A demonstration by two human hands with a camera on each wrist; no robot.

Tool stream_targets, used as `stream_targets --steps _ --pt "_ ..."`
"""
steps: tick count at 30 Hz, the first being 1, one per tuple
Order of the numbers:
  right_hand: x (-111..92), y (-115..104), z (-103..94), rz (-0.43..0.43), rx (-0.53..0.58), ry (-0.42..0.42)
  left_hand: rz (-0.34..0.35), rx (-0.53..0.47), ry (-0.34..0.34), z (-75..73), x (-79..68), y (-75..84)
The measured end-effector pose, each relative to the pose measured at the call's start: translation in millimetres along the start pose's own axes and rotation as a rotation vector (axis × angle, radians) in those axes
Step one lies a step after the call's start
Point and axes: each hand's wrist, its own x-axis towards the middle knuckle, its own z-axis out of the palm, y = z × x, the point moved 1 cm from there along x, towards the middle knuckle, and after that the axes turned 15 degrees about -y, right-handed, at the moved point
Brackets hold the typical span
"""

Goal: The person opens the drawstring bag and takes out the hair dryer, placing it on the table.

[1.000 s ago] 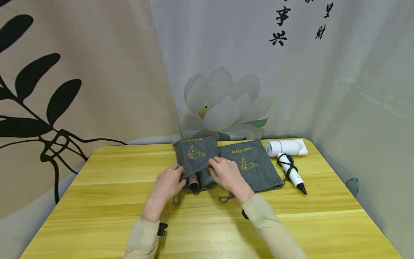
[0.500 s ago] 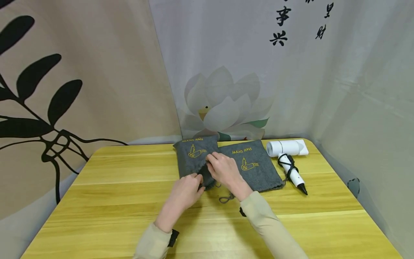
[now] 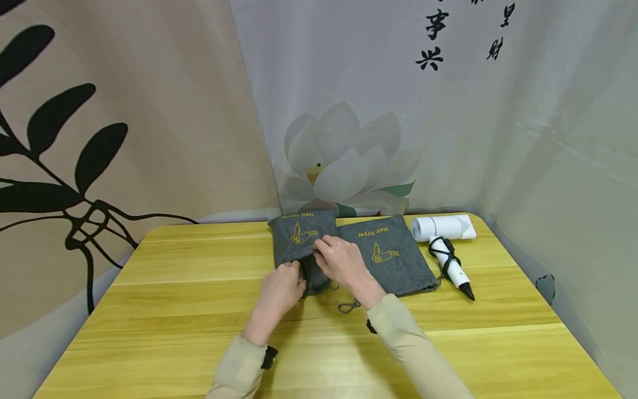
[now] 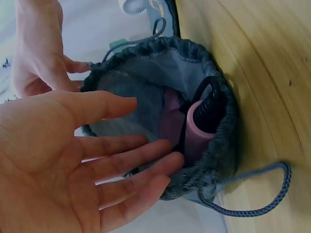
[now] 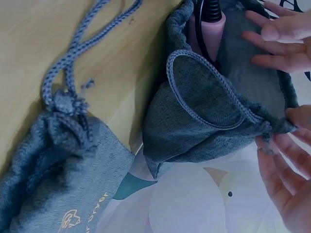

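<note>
A grey drawstring bag (image 3: 285, 248) printed with a yellow hair dryer lies near the table's back edge, its mouth toward me. Inside its opening, the left wrist view shows a pink hair dryer (image 4: 195, 141), handle end outward, with a black cord. My left hand (image 3: 280, 288) reaches into the mouth, fingers extended beside the pink handle; whether they touch it I cannot tell. At the right side of the rim my right hand (image 3: 341, 263) pinches the upper cloth edge between thumb and fingers (image 5: 277, 165), holding the mouth apart. The dryer's far end is hidden in the bag.
A second grey bag (image 3: 404, 271) with the same print lies flat just to the right, its drawstring loop (image 3: 349, 306) on the wood. Beyond it rests a white hair dryer (image 3: 441, 228) with black cord wound on its handle. A curtain hangs behind the wooden table (image 3: 189, 288).
My left hand has left the bag's left edge and moved right, then slightly back, into the mouth. The right hand keeps its pinch on the rim, shifted slightly left.
</note>
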Motion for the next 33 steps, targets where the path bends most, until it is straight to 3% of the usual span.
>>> stream_targets --steps 13,24,33 --pt "10.5 -5.7 5.5 -0.046 -0.001 -0.121 -0.129 -0.105 0.021 0.1 22.1 -15.6" --pt "20.4 -5.9 7.2 -0.057 0.057 -0.24 -0.273 -0.2 -0.036 7.2 43.9 -21.4" --pt "26.9 -0.8 9.2 -0.039 0.093 -0.286 -0.315 -0.236 -0.102 9.2 52.8 -20.8"
